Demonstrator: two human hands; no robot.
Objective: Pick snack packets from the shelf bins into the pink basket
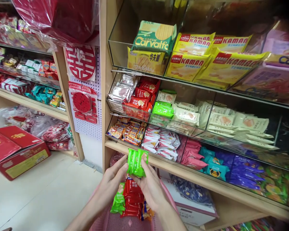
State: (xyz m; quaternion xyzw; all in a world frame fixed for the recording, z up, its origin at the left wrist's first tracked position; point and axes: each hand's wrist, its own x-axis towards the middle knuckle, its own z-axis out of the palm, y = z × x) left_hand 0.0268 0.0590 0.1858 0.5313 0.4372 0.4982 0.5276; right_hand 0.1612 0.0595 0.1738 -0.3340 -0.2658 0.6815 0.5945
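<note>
Both hands, left (110, 184) and right (150, 186), around green packets (136, 162) (fingers closed).

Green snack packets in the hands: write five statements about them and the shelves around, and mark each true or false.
1. Both hands hold a small stack of green packets. True: the left hand and the right hand both grip it.
2. The basket below the hands is blue. False: the basket is pink.
3. Red packets lie in the basket. True, with a green packet beside them.
4. The yellow Kaman bags sit on the lowest shelf. False: they are in the top clear bin.
5. The red box stands on a shelf. False: it sits on the floor at left.
</note>
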